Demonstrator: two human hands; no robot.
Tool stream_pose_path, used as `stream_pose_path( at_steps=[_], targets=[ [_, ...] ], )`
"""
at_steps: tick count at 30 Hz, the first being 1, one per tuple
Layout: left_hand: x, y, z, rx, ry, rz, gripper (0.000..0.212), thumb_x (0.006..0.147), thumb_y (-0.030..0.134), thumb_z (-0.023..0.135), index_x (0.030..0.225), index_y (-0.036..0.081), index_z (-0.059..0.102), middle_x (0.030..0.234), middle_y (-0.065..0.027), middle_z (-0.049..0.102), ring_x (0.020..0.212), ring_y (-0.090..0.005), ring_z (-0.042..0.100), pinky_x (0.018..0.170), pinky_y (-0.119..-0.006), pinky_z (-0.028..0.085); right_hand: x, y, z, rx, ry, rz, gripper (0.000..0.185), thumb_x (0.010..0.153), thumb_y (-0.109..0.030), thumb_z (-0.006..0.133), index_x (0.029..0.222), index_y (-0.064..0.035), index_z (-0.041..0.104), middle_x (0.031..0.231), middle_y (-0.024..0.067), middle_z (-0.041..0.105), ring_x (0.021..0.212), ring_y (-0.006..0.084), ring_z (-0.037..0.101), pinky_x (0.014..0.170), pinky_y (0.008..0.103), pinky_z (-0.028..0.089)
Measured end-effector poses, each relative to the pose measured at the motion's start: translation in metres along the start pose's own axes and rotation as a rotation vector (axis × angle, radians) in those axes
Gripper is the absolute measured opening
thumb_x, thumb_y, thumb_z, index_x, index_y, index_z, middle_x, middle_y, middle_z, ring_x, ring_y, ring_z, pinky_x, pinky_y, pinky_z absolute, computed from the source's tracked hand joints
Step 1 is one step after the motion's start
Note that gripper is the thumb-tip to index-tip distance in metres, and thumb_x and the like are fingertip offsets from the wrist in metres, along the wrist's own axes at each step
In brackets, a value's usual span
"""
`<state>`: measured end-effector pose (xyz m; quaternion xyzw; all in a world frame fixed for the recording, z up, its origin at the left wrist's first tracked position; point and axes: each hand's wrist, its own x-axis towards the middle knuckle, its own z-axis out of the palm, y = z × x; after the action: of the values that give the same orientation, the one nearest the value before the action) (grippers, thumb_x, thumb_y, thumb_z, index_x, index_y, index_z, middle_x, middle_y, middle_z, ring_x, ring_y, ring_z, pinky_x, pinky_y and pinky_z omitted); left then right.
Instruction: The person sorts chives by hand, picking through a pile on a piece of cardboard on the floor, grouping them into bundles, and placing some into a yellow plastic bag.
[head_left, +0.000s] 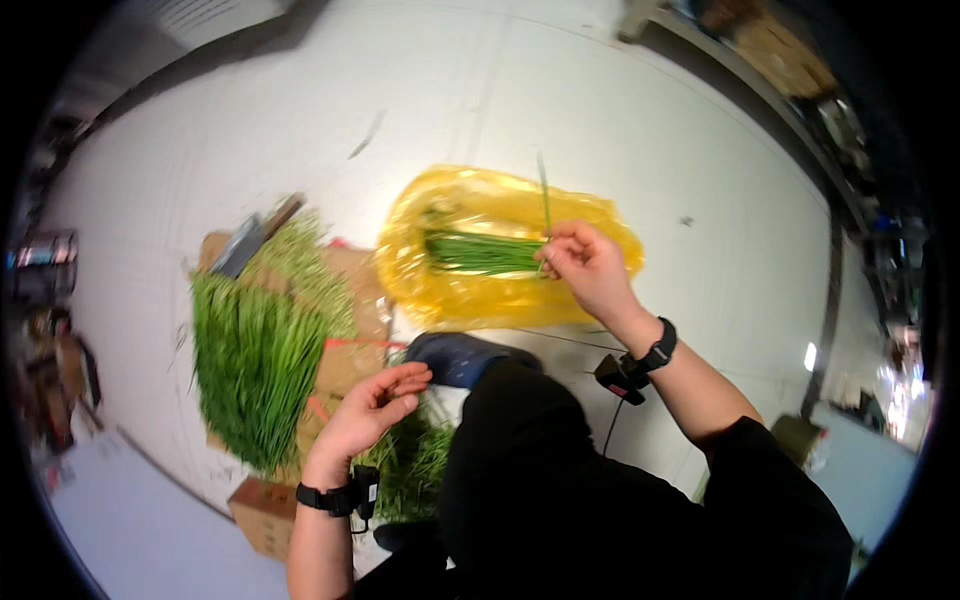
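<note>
My right hand (589, 274) pinches a thin green stalk (544, 191) between thumb and fingers, above the right end of a yellow plastic bag (510, 304). Inside the bag lies a bundle of long green stalks (480, 253), probably chives. My left hand (379, 409) holds nothing, its fingers loosely apart, near the toe of a dark boot (442, 358). To its left, a wide row of leafy green chives (255, 367) is spread over flattened cardboard (349, 375). Pale chopped ends (304, 259) lie beyond that row, beside a cleaver (244, 246).
Loose green trimmings (412, 465) lie between my left forearm and my body. A cardboard box (262, 514) stands at the lower left. Shelving with goods (784, 49) lines the upper right. The floor (465, 90) is white. Straps with small devices sit on both wrists, with cables.
</note>
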<state>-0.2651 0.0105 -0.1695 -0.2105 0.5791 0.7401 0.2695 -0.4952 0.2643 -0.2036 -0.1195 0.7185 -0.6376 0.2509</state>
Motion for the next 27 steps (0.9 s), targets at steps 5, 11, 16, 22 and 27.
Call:
stream_pose_path(
  at_steps=[5, 11, 16, 22, 27],
  targets=[
    [-0.139, 0.009, -0.006, 0.056, 0.291, -0.145, 0.046, 0.088, -0.001, 0.056, 0.133, 0.0, 0.045, 0.127, -0.0092, 0.056, 0.118, -0.0157, 0.051, 0.097, -0.028, 0.042, 0.024, -0.082, 0.099, 0.186, -0.248, -0.154, 0.014, 0.09, -0.004, 0.056, 0.103, 0.0018, 0.056, 0.085, 0.0063, 0.066, 0.075, 0.0092, 0.06, 0.067, 0.0221, 0.05],
    [-0.261, -0.011, 0.019, -0.225, 0.635, 0.052, 0.043, 0.087, -0.002, 0.057, 0.129, -0.002, 0.048, 0.123, -0.0098, 0.058, 0.115, -0.0154, 0.053, 0.094, -0.028, 0.043, -0.005, -0.12, 0.219, -0.45, -1.43, -0.212, 0.026, 0.084, -0.015, 0.065, 0.106, -0.0025, 0.061, 0.09, 0.0078, 0.068, 0.08, 0.0175, 0.065, 0.072, 0.0306, 0.051],
    [-0.281, -0.047, 0.03, -0.078, 0.669, -0.057, 0.04, 0.087, 0.004, 0.061, 0.126, 0.0, 0.052, 0.115, -0.0074, 0.062, 0.106, -0.0143, 0.057, 0.09, -0.028, 0.045, 0.009, -0.069, 0.275, -0.871, -1.527, -0.346, 0.033, 0.081, -0.022, 0.068, 0.106, -0.0017, 0.062, 0.09, 0.0103, 0.069, 0.082, 0.0203, 0.066, 0.072, 0.0331, 0.051],
    [-0.284, -0.109, 0.026, -0.143, 0.639, -0.168, 0.034, 0.089, 0.008, 0.06, 0.123, 0.001, 0.055, 0.11, -0.0037, 0.063, 0.096, -0.0111, 0.057, 0.085, -0.026, 0.047, 0.053, -0.017, 0.315, -0.883, -1.309, -0.034, 0.024, 0.082, -0.019, 0.067, 0.099, -0.0015, 0.064, 0.082, 0.0062, 0.068, 0.074, 0.0177, 0.063, 0.066, 0.0318, 0.05],
    [-0.259, -0.095, -0.011, 0.131, 0.597, -0.185, 0.033, 0.088, 0.015, 0.062, 0.12, 0.005, 0.058, 0.101, -0.0107, 0.067, 0.087, -0.0142, 0.061, 0.077, -0.028, 0.049, 0.057, 0.023, 0.327, -0.72, -1.205, 0.377, 0.016, 0.088, -0.018, 0.061, 0.089, -0.003, 0.064, 0.074, 0.0035, 0.065, 0.067, 0.0113, 0.06, 0.057, 0.0273, 0.05]
  ],
)
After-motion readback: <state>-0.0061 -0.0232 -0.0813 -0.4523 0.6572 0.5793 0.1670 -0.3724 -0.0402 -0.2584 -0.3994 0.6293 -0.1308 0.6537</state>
